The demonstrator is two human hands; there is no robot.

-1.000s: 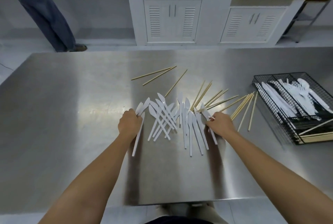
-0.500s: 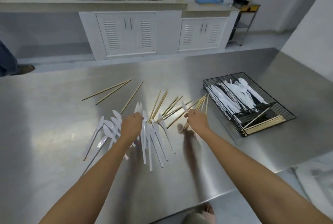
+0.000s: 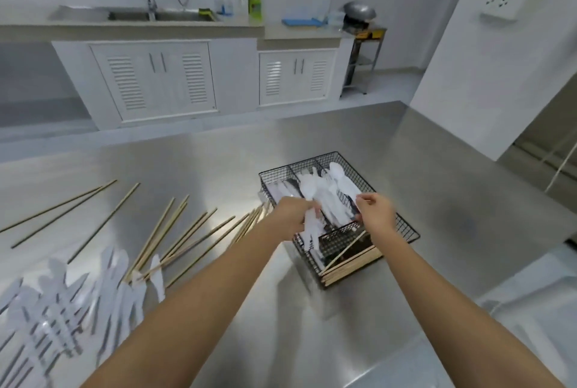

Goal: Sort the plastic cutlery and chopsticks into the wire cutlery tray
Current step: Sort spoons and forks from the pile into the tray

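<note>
Loose wooden chopsticks (image 3: 175, 231) fan across the steel table (image 3: 452, 200) to your left, with a blurred heap of white plastic knives (image 3: 62, 303) nearer you. Both your hands are over the black wire cutlery tray (image 3: 402, 225). Your left hand (image 3: 292, 217) is clamped on a white plastic knife (image 3: 312, 228); your right hand (image 3: 376, 213) pinches thumb and forefinger, on what you cannot tell. The tray's long compartments hold white plastic cutlery (image 3: 338, 183); its near cross compartment holds a chopstick bundle (image 3: 352, 264).
</note>
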